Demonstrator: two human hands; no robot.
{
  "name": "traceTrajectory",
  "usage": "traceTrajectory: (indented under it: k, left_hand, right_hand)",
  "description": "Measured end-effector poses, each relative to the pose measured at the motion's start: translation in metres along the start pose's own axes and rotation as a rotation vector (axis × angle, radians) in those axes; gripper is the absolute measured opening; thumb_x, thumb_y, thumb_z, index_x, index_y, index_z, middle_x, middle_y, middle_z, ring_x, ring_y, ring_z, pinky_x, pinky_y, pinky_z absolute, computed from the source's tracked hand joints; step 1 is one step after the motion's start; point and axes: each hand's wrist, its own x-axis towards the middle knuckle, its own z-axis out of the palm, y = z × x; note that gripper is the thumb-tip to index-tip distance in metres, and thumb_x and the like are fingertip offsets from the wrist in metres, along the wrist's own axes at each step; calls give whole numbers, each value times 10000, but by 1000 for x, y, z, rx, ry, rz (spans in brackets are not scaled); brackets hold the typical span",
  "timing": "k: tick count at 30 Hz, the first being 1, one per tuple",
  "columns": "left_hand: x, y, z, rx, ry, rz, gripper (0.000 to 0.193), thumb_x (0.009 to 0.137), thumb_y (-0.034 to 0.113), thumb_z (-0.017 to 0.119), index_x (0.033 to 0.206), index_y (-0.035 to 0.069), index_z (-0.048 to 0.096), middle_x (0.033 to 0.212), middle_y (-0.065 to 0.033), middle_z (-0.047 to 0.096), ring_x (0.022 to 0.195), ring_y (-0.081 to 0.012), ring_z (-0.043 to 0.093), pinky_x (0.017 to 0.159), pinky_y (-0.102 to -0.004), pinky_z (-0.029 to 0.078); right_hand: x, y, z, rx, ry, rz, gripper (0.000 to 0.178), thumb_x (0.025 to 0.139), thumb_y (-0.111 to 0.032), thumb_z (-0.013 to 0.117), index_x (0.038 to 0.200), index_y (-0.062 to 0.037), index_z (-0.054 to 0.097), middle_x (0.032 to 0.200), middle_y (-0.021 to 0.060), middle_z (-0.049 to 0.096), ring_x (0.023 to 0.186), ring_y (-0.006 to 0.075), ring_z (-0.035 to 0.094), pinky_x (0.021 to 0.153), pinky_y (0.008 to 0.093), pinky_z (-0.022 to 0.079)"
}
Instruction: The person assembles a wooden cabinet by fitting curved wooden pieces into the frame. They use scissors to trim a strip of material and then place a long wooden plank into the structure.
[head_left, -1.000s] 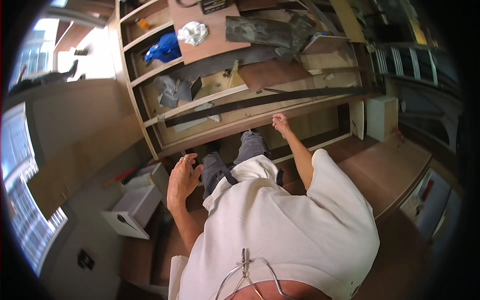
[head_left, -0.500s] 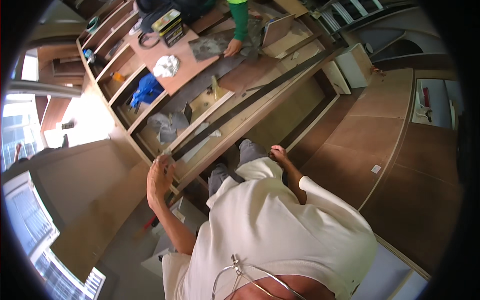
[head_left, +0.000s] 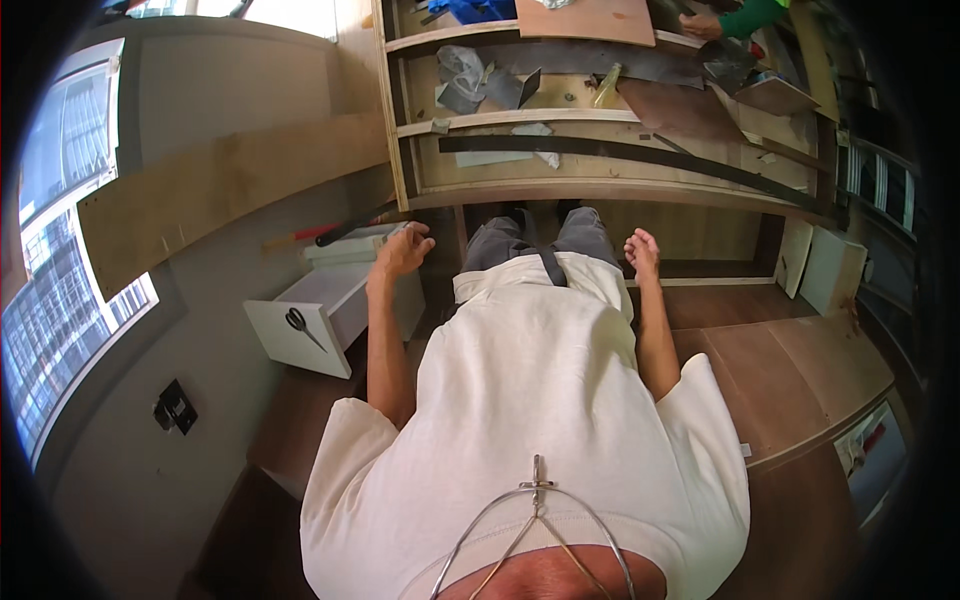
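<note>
My left hand (head_left: 403,250) hangs beside the white drawer unit (head_left: 340,255). Its fingers are loosely bent and apart, with nothing seen in them. On the right, my right hand (head_left: 642,253) is held in front of the wooden frame with its fingers curled in; what they hold, if anything, is hidden. Ahead of both hands lies the wooden frame (head_left: 590,190), a shallow carcass with cross rails. A long dark strip (head_left: 620,160) rests slantwise inside it. Black scissors (head_left: 304,328) are on the face of the pulled-out white drawer (head_left: 270,338).
Inside the frame are grey plastic scraps (head_left: 462,78), a brown panel (head_left: 672,108) and offcuts. A co-worker's hand (head_left: 702,26) with a green sleeve is at the far right. Brown boards (head_left: 790,375) lie to the right; a long plank (head_left: 235,190) stands on the left.
My view has turned left, so the frame now runs straight across ahead. My left hand has come off the frame's corner to beside the drawer unit. My right hand stays curled.
</note>
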Motion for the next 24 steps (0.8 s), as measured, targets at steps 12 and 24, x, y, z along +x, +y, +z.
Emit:
traceTrajectory:
  k: [12, 24]
  left_hand:
    - [-12, -83, 161, -800, -105, -318, 409, 921, 236, 591, 1214, -47, 554, 1073, -114, 648, 940, -187, 629, 853, -317, 500]
    - [113, -25, 106, -764, 18, 1, 469, 905, 259, 583, 1246, -57, 526, 1043, -147, 644, 909, -205, 638, 844, -328, 501]
  right_hand:
    - [-6, -26, -35, -68, -8, 24, 334, 946, -229, 604, 1260, -140, 533, 915, -24, 648, 765, 65, 603, 671, 227, 504]
    - [-25, -23, -48, 14, 49, 8, 317, 944, -191, 589, 1248, -132, 522, 881, -3, 641, 732, 82, 604, 626, 239, 494]
